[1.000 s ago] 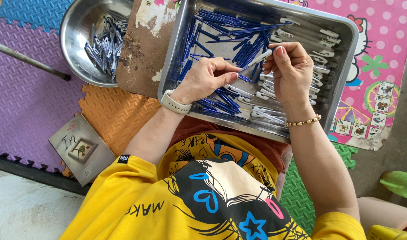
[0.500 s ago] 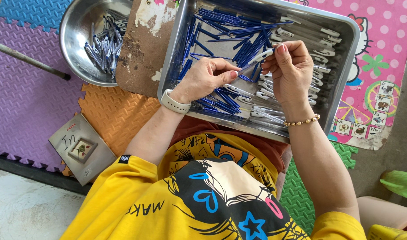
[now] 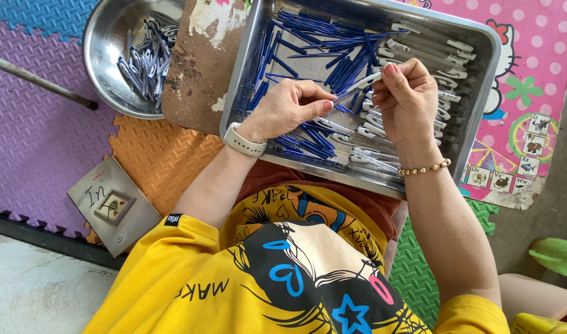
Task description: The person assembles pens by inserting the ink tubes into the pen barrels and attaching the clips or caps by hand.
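Change: a second ago the white pen barrel (image 3: 362, 83) lay lower between the hands; it now sits raised and tilted, the refill end closer in, so the insertion looks nearly seated
Left hand (image 3: 287, 108): fingertips pinched on the barrel's lower end
Right hand (image 3: 407, 99): fingers pinched on its upper end
Location: above the steel tray (image 3: 481, 93), centre-right of the frame
Hidden: the refill itself is too thin to make out; the round bowl (image 3: 101, 49), upper left, is cut off

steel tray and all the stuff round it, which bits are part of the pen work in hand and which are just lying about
In use: left hand, right hand, white pen barrel, steel tray, blue refills, round bowl of pens.

Lying about: small grey box, foam mats, green object.
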